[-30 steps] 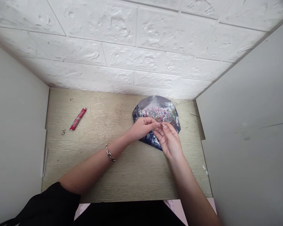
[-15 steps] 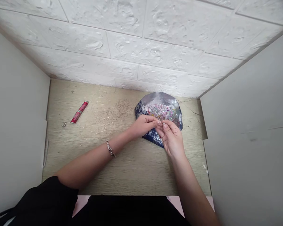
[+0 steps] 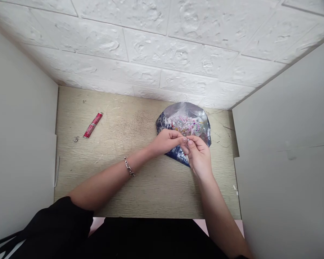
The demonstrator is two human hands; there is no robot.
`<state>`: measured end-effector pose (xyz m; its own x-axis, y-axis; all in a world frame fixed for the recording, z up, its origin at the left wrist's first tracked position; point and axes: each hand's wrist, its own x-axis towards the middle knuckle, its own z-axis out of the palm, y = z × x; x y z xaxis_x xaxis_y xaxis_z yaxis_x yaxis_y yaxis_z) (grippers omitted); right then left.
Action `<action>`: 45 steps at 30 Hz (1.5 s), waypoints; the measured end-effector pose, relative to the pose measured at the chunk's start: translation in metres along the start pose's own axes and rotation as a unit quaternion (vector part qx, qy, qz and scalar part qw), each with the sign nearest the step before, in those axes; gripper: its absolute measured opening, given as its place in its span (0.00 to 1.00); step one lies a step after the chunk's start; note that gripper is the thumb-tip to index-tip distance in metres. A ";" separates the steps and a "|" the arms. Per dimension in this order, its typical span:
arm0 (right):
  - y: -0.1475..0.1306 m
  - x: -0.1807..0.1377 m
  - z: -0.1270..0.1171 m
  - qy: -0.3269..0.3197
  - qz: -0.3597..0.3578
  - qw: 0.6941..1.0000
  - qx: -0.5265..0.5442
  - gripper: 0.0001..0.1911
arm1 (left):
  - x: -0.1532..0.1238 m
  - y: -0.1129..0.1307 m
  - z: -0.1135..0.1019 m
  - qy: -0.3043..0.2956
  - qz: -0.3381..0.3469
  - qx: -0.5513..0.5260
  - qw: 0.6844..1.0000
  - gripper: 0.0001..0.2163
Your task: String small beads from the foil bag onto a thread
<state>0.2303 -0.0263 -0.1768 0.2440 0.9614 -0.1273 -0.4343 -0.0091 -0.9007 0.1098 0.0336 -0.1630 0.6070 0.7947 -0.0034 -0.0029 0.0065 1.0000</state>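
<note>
My left hand [image 3: 166, 140] is pinched closed, thumb against index finger, its tips meeting those of my right hand. What it holds is too small to make out. My right hand [image 3: 199, 154] is also pinched, with a tiny pale bead-like piece [image 3: 188, 140] at its fingertips. Both hands are over the front of an opened foil bag [image 3: 176, 154], dark blue outside and silver inside. Many small colourful beads [image 3: 187, 124] lie in the bag, pink, white, green and yellow among them. My hands cover part of its front.
On the wooden tabletop [image 3: 129, 194], a red tube-like item [image 3: 93, 125] lies at the left, with a small silvery piece [image 3: 76, 139] near it. A white brick-patterned wall [image 3: 143, 77] stands behind. Pale panels [image 3: 280, 180] close in both sides. Thin strands lie at right.
The view has shifted slightly, so everything sits a little higher and further right. Both hands keep their pinch, fingertips together over the bag.
</note>
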 end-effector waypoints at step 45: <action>-0.009 -0.005 -0.001 -0.010 -0.312 0.818 -0.484 0.06 | 0.000 0.007 -0.004 -0.037 -0.070 -0.023 0.997 0.13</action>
<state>0.2342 -0.0314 -0.1687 0.1389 0.8664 0.4797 0.6611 0.2795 -0.6963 0.1067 0.0365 -0.1562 0.6607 0.7373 -0.1411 0.0512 0.1433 0.9884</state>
